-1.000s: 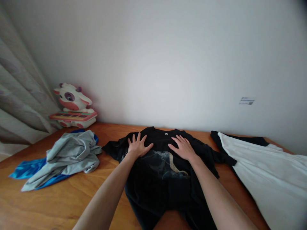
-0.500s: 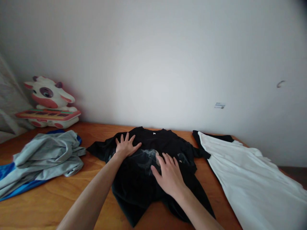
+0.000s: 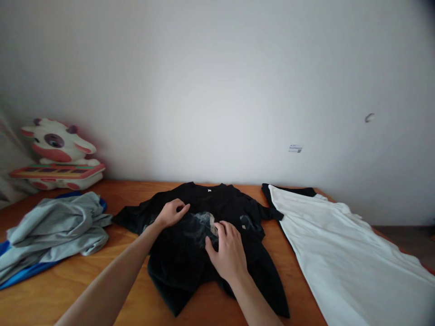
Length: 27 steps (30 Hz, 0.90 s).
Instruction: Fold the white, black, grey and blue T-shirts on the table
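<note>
"One black printed fabric T-shirt (image 3: 190, 267): where?"

"I find it under a curled left hand (image 3: 170, 213), grip indeterminate, and a loosely spread right hand (image 3: 229, 251), nearer its lower end; collar (image 3: 209, 187) toward the brown wooden table's (image 3: 68, 283) back edge."

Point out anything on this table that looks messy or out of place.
The grey cloth at left lies bunched over a blue cloth, while the black shirt and white cloth are spread out. Nothing looks spilled.

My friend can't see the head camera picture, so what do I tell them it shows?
A person's left hand and right hand, fingers bent, are over a black shirt that lies on a wooden table. Crumpled gray and blue cloth and a cow toy are on the left; a mostly white garment is on the right.
</note>
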Tool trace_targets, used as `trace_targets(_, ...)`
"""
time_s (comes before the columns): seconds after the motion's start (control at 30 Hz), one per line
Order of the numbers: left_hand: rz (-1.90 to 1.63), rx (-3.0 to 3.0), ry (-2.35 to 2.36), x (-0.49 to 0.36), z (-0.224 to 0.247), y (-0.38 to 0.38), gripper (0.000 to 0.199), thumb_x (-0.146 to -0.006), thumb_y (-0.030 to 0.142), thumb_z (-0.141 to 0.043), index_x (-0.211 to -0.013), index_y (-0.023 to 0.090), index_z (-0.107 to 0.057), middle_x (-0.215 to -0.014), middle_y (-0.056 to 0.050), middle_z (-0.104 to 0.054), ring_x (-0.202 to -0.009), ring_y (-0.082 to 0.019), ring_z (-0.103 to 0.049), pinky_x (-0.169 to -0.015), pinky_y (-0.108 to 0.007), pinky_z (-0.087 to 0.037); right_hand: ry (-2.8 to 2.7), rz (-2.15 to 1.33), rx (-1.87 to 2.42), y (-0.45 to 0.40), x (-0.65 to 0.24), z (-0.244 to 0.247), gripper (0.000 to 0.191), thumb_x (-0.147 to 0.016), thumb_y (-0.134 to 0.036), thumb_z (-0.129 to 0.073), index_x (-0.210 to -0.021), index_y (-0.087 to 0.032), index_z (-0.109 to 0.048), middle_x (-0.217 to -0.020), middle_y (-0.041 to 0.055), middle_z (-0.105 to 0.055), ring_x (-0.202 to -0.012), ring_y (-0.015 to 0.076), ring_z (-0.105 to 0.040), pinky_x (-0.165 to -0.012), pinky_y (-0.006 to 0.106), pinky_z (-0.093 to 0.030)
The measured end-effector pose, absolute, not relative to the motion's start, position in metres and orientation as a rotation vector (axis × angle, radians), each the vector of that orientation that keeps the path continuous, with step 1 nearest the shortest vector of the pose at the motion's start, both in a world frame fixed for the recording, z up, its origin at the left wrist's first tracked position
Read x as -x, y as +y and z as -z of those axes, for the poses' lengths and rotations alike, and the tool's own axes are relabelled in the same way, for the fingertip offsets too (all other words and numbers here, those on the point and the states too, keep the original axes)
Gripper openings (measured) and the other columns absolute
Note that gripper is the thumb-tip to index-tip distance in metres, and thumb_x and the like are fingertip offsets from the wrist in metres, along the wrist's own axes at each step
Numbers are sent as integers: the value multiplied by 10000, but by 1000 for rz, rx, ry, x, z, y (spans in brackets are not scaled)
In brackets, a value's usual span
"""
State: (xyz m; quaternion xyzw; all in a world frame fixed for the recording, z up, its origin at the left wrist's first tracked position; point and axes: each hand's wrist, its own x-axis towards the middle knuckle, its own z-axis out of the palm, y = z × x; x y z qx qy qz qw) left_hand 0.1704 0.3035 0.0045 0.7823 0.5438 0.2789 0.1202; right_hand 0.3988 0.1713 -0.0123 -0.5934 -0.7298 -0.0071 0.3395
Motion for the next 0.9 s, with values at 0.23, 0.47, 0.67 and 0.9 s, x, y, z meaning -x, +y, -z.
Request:
trace_targets(0.23,-789,-2588,1138,-172,-32,194,277,-951,433,-509,-1011,235,-693,-1049,-84,-724,-1001,-236,-648,-942,-370,-464,-1872,23,1485,171,-401,14,212,-913,-302,-582,-1102,-210,-605,-1124,118,-635,-1120,294,-587,-990,472,-479)
trace_targets(0.47,-608,-2764,1093,-154,-17,143,835,-756,645,-704,-1471,280,-473,-1398,-131,-594,-1224,-332,-564,-1074,-491,-396,-1851,8,1325,169,-403,11,133,-941,-261,-539,-1055,-216,-592,-1057,89,-646,-1039,248,-604,-925,411,-488)
trace_targets(0.67,-635,-2731,1162,-160,-21,141,573,-829,512,-698,-1341,270,-616,-1152,-103,-656,-1049,-277,-603,-968,-450,-467,-1871,86,1173,152,-422,5,112,-958,-245,-509,-1035,-232,-589,-1026,79,-661,-1009,239,-619,-919,416,-490)
trace_targets(0.9,-1019,-2460,1171,-156,-21,132,245,-1006,353,-476,-1031,251,-698,-1188,-96,-658,-1094,-237,-604,-994,-397,-482,-1747,190,1404,145,-483,14,404,-927,-552,-544,-1176,-239,-597,-1157,135,-655,-1112,316,-598,-995,504,-465)
